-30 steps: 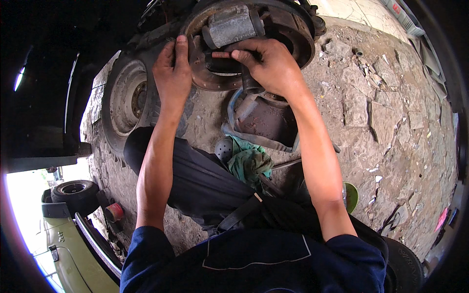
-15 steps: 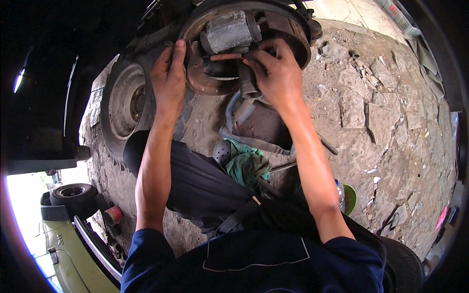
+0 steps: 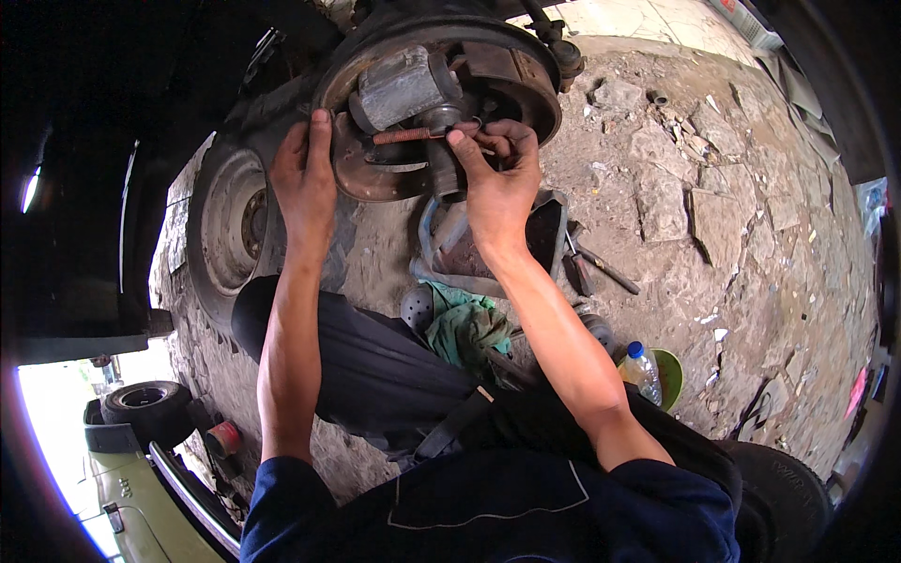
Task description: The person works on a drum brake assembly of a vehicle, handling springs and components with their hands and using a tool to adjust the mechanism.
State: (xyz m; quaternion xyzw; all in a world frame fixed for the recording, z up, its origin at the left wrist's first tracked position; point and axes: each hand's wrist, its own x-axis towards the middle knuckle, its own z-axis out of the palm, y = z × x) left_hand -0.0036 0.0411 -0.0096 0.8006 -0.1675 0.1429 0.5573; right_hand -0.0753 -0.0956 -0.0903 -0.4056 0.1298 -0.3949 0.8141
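A drum brake assembly hangs at the top centre, with a grey cylindrical part point(image 3: 404, 86) across it. A thin reddish coil spring point(image 3: 402, 136) lies crosswise below that cylinder, in front of a dark tubular stub point(image 3: 447, 178). My right hand point(image 3: 504, 192) is closed, its thumb and fingers pinching the spring's right end. On the assembly's left edge, my left hand point(image 3: 308, 192) grips the rim of a rusty curved brake shoe point(image 3: 371, 186), thumb upward; part of its fingers is hidden.
Below the brake lies an open dark container point(image 3: 460, 270) beside a green rag point(image 3: 469, 324). Pliers point(image 3: 578, 267) rest on the rough ground to the right, with a plastic bottle point(image 3: 642, 371) nearer. A wheel point(image 3: 233, 216) stands at left.
The brake and both hands appear shifted left in view. My right hand has turned, its thumb now showing at the spring's end. Pliers and bottle have come into clearer sight.
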